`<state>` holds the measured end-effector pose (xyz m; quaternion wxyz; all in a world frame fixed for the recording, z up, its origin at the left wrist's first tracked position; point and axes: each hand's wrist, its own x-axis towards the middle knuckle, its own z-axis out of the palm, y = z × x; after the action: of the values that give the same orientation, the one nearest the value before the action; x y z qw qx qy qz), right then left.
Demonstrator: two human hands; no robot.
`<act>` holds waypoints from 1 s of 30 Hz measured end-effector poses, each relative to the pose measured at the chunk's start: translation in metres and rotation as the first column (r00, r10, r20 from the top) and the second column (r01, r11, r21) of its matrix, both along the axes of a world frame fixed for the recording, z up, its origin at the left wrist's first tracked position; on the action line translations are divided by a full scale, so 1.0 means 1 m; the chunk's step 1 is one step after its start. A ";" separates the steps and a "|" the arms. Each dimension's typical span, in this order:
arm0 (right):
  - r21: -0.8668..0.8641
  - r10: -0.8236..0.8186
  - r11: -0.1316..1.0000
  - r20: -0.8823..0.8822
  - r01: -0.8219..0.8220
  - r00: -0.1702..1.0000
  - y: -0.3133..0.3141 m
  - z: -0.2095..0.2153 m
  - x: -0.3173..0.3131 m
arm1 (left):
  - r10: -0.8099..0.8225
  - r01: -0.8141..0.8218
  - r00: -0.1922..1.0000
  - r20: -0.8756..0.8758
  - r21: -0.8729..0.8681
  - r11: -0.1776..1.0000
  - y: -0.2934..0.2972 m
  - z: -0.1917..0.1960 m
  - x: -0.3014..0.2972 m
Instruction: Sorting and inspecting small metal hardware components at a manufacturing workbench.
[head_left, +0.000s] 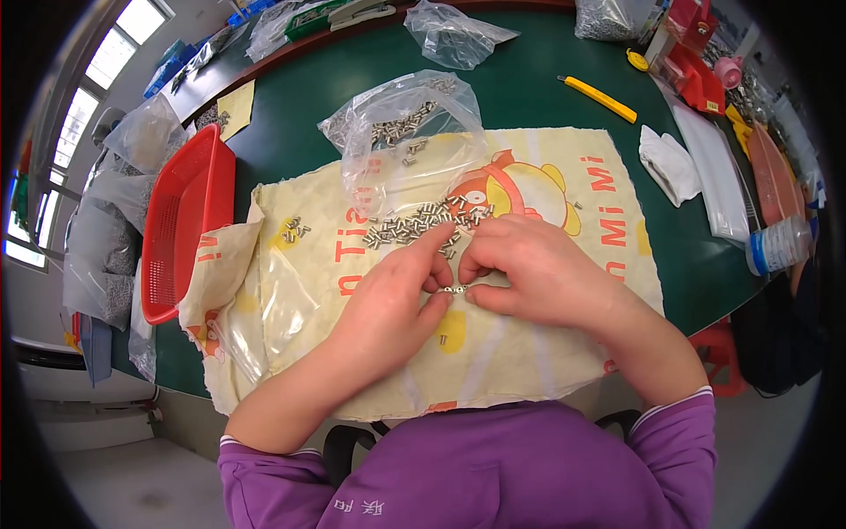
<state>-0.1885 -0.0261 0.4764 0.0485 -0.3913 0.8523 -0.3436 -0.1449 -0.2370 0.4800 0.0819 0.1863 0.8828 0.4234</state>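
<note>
Over a printed cream cloth (564, 353), my left hand (397, 291) and my right hand (520, 269) meet fingertip to fingertip. Pinched between them is a short row of small metal pieces (455, 289), which look like rivets or tiny sleeves, ends facing up. Both hands are closed on this row, one at each end. Just beyond my fingers lies a loose pile of the same silvery metal pieces (410, 222). Behind the pile, a clear plastic bag (397, 167) lies open with more pieces inside. A smaller cluster of pieces (295, 231) sits to the left.
A red plastic basket (216, 189) stands at left, beside several filled clear bags (110, 247). A yellow utility knife (599, 98), a white cloth (668, 166) and a clear jar (780, 247) are at right. An empty-looking clear bag (454, 35) lies at the back of the green table.
</note>
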 end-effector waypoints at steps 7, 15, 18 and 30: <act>-0.012 -0.005 1.000 -0.012 0.005 1.000 -0.003 0.000 0.002 | -0.016 0.014 0.998 -0.067 -0.033 0.999 -0.001 -0.002 0.000; -0.002 0.011 1.000 0.040 -0.011 0.999 0.001 0.004 0.000 | -0.020 0.020 1.000 0.007 0.022 1.000 -0.004 -0.001 0.000; -0.045 -0.014 0.999 0.098 0.018 0.995 0.006 0.005 -0.003 | -0.017 0.017 1.000 0.006 -0.002 1.000 -0.004 0.003 0.000; -0.201 -0.214 0.951 0.119 0.235 0.970 0.002 0.000 -0.009 | -0.213 0.160 0.900 -0.379 -0.167 0.973 0.006 -0.004 -0.004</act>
<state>-0.1976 -0.0237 0.4760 0.0077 -0.2778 0.8462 -0.4546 -0.1487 -0.2310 0.4759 -0.0453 0.3457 0.8851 0.3081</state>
